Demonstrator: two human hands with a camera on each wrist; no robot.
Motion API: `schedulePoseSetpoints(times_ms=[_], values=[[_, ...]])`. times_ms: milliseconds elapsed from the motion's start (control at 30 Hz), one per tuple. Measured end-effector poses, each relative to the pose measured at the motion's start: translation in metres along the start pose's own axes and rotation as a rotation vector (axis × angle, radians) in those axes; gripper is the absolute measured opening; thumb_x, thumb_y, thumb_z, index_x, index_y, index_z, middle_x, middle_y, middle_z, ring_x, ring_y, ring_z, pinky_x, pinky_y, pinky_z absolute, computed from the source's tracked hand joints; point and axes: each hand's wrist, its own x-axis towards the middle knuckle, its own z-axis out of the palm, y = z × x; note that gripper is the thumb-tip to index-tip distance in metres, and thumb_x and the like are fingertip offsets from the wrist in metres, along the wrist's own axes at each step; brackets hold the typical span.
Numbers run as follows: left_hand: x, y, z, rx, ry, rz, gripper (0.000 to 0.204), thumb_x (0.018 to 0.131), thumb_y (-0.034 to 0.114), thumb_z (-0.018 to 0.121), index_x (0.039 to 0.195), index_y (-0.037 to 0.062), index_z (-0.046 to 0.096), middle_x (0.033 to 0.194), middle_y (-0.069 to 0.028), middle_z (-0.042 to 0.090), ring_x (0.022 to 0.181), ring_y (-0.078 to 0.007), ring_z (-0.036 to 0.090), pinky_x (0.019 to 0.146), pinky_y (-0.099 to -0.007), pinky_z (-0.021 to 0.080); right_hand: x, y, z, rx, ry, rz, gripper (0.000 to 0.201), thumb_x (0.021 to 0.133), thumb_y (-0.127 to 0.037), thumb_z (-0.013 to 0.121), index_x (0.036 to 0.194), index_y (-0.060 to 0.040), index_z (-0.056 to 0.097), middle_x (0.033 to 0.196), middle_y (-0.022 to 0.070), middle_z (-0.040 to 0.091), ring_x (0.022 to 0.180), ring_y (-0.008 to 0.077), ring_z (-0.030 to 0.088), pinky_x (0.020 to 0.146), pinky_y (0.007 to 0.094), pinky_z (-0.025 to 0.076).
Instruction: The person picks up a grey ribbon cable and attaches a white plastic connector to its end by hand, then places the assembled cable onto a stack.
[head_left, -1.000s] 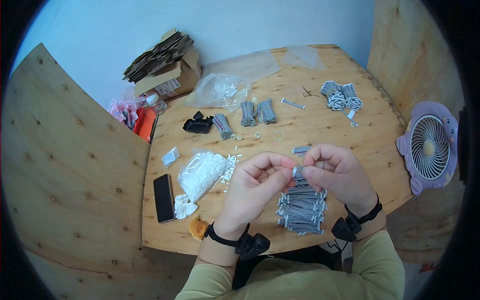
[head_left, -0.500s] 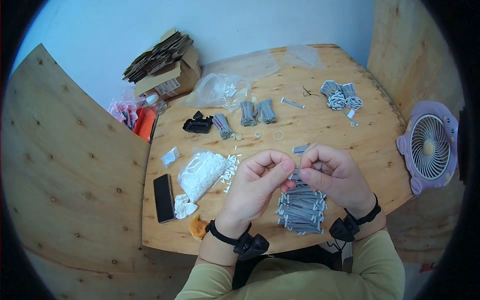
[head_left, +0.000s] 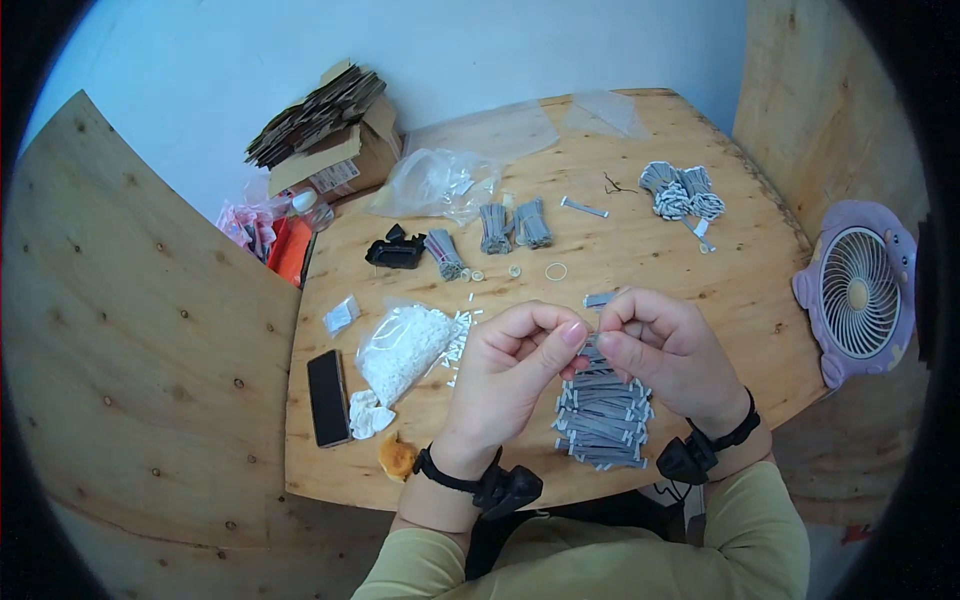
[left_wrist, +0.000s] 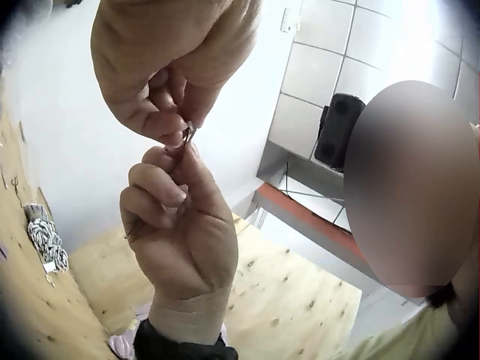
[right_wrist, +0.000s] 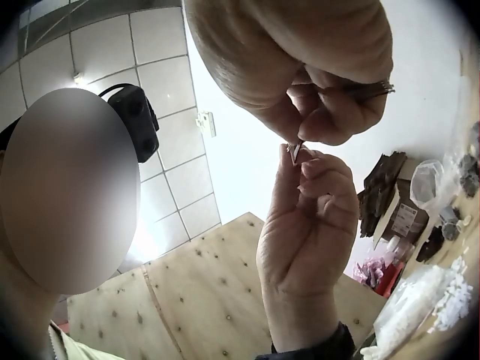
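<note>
Both hands meet above the near edge of the wooden table (head_left: 700,260). My left hand (head_left: 572,335) and right hand (head_left: 606,337) pinch one small grey strip (head_left: 592,346) between thumbs and forefingers. The left wrist view shows the strip (left_wrist: 187,133) as a thin piece between the fingertips of the left hand (left_wrist: 174,129) above and the right hand (left_wrist: 174,156) below. The right wrist view shows it (right_wrist: 295,152) caught between the right hand (right_wrist: 306,135) and left hand (right_wrist: 298,161). Under the hands lies a pile of grey strips with white ends (head_left: 603,418).
A bag of small white pieces (head_left: 403,347) and a black phone (head_left: 327,382) lie to the left. Tied grey bundles (head_left: 515,225), a rubber band (head_left: 556,270), a black object (head_left: 397,248) and clear bags (head_left: 440,180) sit farther back. A purple fan (head_left: 860,295) stands right; a cardboard box (head_left: 330,135) far left.
The two hands have drawn slightly closer and lower over the pile. The strip's white tip, visible a second ago, is now mostly covered by the fingertips.
</note>
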Motion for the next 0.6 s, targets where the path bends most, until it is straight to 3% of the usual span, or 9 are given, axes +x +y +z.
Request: schedulePoseSetpoints(times_ms=[433, 533, 600], values=[[-0.0026, 0.0010, 0.0058, 0.111, 0.013, 0.068, 0.012, 0.081, 0.010, 0.054, 0.088, -0.0002, 0.055, 0.075, -0.0016, 0.056, 0.066, -0.0046, 0.051, 0.059, -0.0168, 0.042, -0.0023, 0.0004, -0.0015, -0.041, -0.001, -0.029, 0.010, 0.083, -0.011, 0.050, 0.085, -0.0016, 0.046, 0.072, -0.0015, 0.051, 0.064, 0.0016, 0.046, 0.053, 0.0152, 0.036], [-0.0017, 0.0002, 0.0080, 0.109, 0.076, 0.073, 0.010, 0.079, 0.008, 0.056, 0.083, -0.0011, 0.055, 0.074, -0.0064, 0.058, 0.063, -0.0101, 0.054, 0.055, -0.0204, 0.044, -0.0022, 0.0026, -0.0019, -0.046, -0.009, -0.040, 0.010, 0.082, -0.010, 0.051, 0.085, -0.0012, 0.047, 0.074, 0.0000, 0.052, 0.066, 0.0021, 0.047, 0.054, 0.0153, 0.037], [-0.0016, -0.0001, 0.0057, 0.127, 0.035, 0.075, 0.011, 0.080, 0.008, 0.055, 0.087, -0.0009, 0.055, 0.075, -0.0030, 0.057, 0.066, -0.0063, 0.052, 0.058, -0.0177, 0.043, -0.0019, 0.0046, -0.0011, -0.049, -0.006, -0.065, 0.010, 0.082, -0.010, 0.051, 0.085, -0.0009, 0.047, 0.076, 0.0010, 0.054, 0.067, 0.0023, 0.048, 0.054, 0.0152, 0.037]])
